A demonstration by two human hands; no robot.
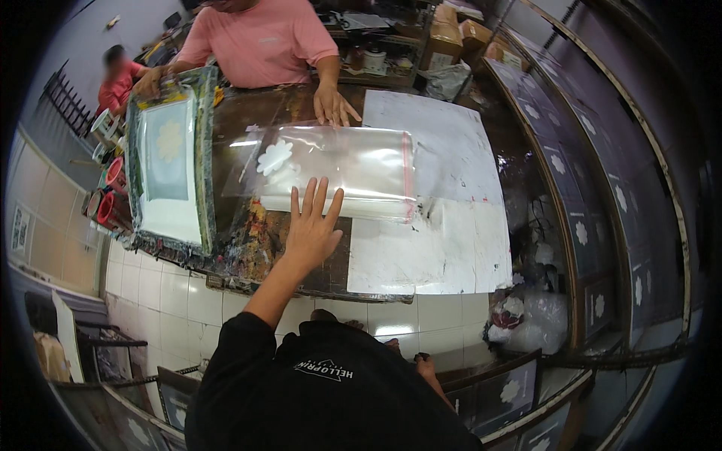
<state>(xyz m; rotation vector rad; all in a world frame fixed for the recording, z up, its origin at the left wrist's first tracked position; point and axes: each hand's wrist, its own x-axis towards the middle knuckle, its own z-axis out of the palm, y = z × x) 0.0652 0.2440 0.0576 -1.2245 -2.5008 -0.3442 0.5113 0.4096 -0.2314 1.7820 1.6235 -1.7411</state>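
Plastic bags point(353, 169), clear with a red strip along the right end, lie in a flat stack across the middle of the worktable point(301, 263), partly over a big white sheet point(451, 225) that covers the table's right half. 1 white flower cutout point(274, 156) shows at the stack's left end, though whether it sits on or under the top bag cannot be told. Left of the stack stands a framed printing screen point(169, 161), its pale panel bearing a faint flower shape, with paint stains on the dark tabletop beside it.

A person in a pink shirt point(263, 37) stands across the table, 1 hand resting at the stack's far edge, the other on the screen's frame.

Smaller still, the wearer's left hand point(312, 225) lies open and flat, fingers spread, its fingertips pressing the near edge of the bags and grasping nothing. The right hand point(427, 370) hangs low beside the body, mostly hidden; whether it is clenched cannot be told.
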